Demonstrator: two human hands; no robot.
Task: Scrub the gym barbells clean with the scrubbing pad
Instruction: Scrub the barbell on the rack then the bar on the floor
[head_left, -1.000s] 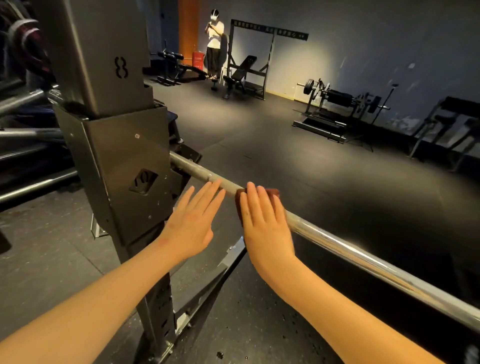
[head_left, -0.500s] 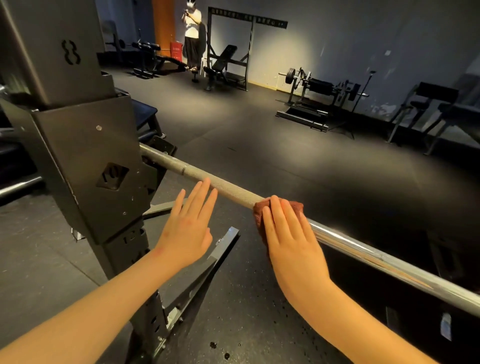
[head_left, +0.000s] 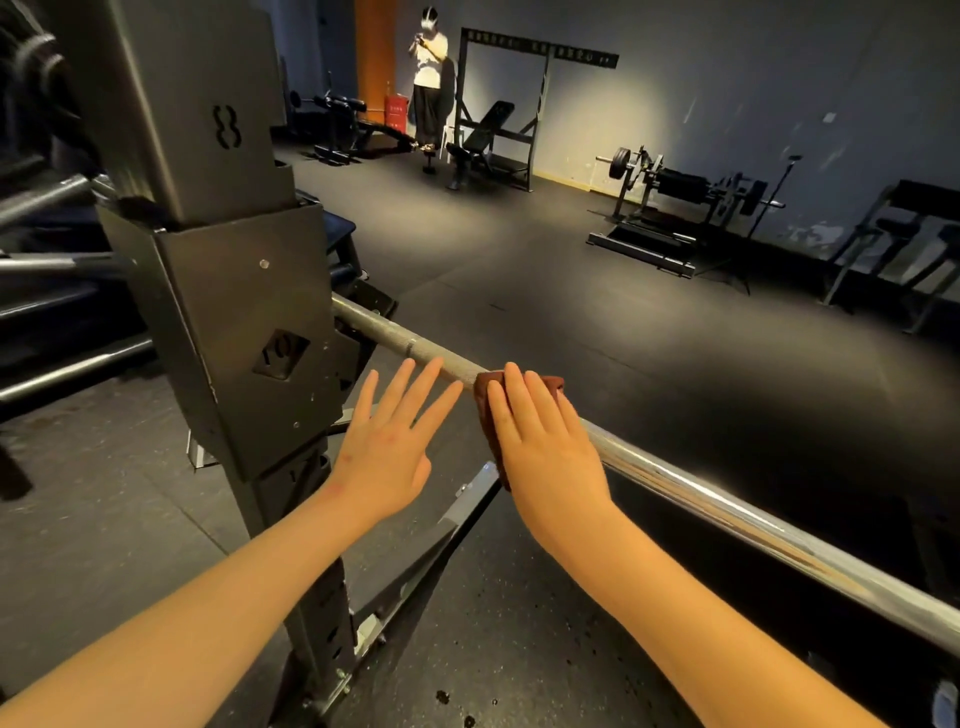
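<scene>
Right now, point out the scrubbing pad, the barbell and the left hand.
scrubbing pad (head_left: 484, 402), head view, exposed brown left edge.
barbell (head_left: 727, 512), head view, shiny shaft right of the pad.
left hand (head_left: 384, 457), head view, back of the hand.

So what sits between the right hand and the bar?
The red-brown pad: it is draped over the bar, and the right hand presses on it with straight fingers. The head view shows this.
</scene>
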